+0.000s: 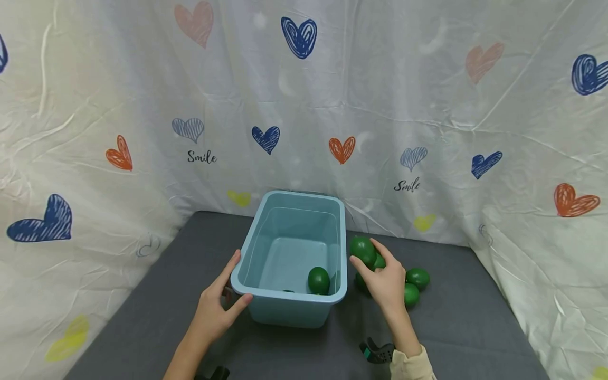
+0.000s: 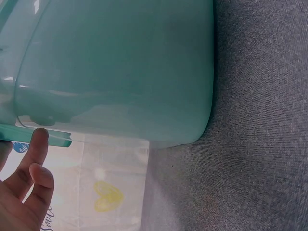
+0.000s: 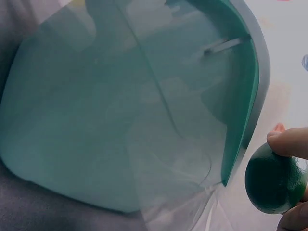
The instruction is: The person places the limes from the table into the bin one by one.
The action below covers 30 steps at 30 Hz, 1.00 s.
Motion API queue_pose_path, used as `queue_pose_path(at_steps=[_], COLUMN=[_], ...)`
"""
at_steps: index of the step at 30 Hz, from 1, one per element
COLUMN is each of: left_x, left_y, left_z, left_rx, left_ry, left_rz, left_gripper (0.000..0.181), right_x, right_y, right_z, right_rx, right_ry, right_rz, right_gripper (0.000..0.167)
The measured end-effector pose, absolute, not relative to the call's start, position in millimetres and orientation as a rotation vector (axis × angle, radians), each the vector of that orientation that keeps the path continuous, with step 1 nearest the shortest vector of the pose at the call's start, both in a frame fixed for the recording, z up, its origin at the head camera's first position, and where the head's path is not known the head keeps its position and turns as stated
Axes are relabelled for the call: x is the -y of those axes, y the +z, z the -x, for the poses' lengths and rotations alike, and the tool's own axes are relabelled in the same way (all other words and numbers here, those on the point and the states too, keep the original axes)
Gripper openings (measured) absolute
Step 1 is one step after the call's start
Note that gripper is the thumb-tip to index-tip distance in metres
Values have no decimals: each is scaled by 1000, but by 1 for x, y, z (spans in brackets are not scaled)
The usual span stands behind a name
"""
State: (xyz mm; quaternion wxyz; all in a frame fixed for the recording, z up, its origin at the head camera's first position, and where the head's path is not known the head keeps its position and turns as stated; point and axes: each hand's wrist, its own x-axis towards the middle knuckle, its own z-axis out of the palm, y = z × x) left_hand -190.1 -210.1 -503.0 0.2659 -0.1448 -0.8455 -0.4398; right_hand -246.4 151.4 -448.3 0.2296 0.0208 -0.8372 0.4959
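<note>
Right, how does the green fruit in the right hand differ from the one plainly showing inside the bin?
The held fruit is pinched by the right hand; the bin fruit has no hand on it. The held fruit is outside the bin, to its right; the bin fruit is inside, near the near right corner. Both are dark green, smooth and rounded.

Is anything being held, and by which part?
The right grip pinches a green oval object by opposite sides; the left grip rests against the blue bin's rim.
</note>
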Motion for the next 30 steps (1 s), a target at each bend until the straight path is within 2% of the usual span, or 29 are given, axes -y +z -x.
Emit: queue_pose_path(at_steps=[30], left_x=[211], left_y=[-506], left_z=[191], left_rx=[2269], left_ry=[-1175], left_rz=[420], left_gripper=[90], right_x=[-96], right_y=[-423], right_z=[236], right_rx=[2265], right_ry=[1543], right_rz=[-323], right_gripper=[65])
